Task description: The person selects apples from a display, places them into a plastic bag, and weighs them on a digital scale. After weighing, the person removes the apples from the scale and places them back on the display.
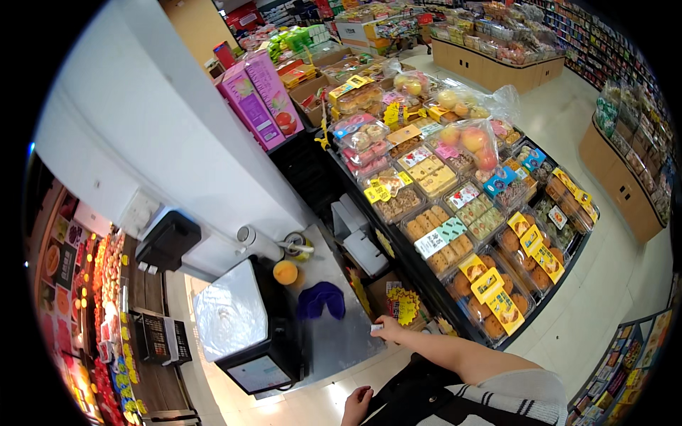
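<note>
My right hand [392,328] reaches out beside the near edge of a grey metal counter [346,341]. A small white piece [376,328], perhaps a label, is pinched between its fingertips. Low in the view hangs my left hand [358,403], its fingers curled; their inner side is hidden. On the counter lies a dark purple folded cloth-like item [321,301]. Behind it sits a yellow-orange round fruit [285,272]. A black machine [279,341] with a screen and a film-covered top [229,309] occupies the counter's left side.
Right of the counter, a slanted display stand [426,266] bears clear boxes of pastries [495,298] and bagged fruit [471,141]. A white pillar [160,106] rises behind the counter, near a white cylindrical container [258,242]. Pink-purple cartons [261,101] stand farther back.
</note>
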`<state>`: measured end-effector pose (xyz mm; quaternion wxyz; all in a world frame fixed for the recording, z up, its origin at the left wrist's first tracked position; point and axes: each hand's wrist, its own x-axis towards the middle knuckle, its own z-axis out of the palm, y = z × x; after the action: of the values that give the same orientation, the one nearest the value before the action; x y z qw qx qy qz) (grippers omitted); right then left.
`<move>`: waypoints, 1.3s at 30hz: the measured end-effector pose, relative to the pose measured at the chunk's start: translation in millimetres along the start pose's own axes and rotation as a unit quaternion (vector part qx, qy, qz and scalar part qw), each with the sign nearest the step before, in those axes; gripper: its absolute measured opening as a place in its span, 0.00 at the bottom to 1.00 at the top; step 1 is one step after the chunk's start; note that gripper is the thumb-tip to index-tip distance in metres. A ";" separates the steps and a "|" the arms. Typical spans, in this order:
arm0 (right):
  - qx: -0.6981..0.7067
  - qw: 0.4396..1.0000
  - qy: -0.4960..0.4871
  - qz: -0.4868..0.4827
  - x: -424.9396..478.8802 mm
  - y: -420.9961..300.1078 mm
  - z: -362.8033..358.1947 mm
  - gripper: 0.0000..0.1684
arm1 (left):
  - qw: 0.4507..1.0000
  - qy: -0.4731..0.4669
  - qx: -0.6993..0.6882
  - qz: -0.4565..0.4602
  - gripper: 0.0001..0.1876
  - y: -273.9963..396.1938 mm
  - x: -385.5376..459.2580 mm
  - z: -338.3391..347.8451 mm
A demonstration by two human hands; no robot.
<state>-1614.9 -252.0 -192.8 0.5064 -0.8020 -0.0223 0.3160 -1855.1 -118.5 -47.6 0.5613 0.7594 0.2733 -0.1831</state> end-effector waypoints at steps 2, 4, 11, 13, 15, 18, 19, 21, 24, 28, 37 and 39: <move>0.003 0.999 0.033 -0.006 6.3 9.7 13.9 0.35 | 1.000 0.013 0.015 0.016 0.16 -32.9 -11.8 -10.9; 0.027 0.996 0.087 -0.014 20.8 32.2 19.6 0.37 | 0.999 0.016 0.016 0.026 0.18 -55.0 -25.6 -21.3; 0.002 0.974 0.222 -0.035 2.0 49.1 35.2 0.28 | 0.999 0.038 -0.011 -0.012 0.19 -129.6 -109.0 -76.6; 0.289 0.920 0.263 -0.031 -4.0 79.9 40.1 0.23 | 0.997 0.062 -0.024 -0.036 0.20 -148.0 -131.3 -88.9; 0.459 0.883 0.091 0.044 -31.9 130.9 37.6 0.21 | 0.996 0.065 -0.009 -0.061 0.21 -181.0 -148.6 -100.2; 0.194 0.948 0.072 0.243 -90.4 150.9 86.2 0.16 | 0.992 0.094 0.013 -0.080 0.20 -216.7 -174.1 -111.3; 0.157 0.935 0.101 0.301 -109.7 157.5 104.0 0.13 | 0.992 0.093 0.020 -0.083 0.20 -229.5 -174.0 -112.5; 0.113 0.947 0.046 0.298 -145.0 165.1 127.2 0.15 | 0.991 0.094 0.018 -0.095 0.21 -237.8 -174.1 -114.9; 0.061 0.961 -0.133 0.235 -182.5 155.3 150.9 0.15 | 0.991 0.099 -0.001 -0.093 0.21 -240.1 -166.2 -113.7; 0.016 0.966 -0.214 0.145 -238.7 169.2 159.5 0.13 | 0.996 0.073 0.016 -0.046 0.22 -227.7 -146.8 -98.3; 0.067 0.964 -0.090 0.241 -325.5 296.7 -1.8 0.16 | 0.990 0.034 0.132 0.028 0.21 -147.4 -96.8 2.7; 0.105 0.966 -0.057 0.228 -347.0 327.4 -51.7 0.16 | 0.985 0.016 0.165 0.045 0.21 -118.1 -93.4 48.1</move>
<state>-1957.9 -575.9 -280.5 0.5002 -0.7089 0.1651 0.4690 -2000.2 -157.9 -96.4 0.4317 0.8559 0.2138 -0.1879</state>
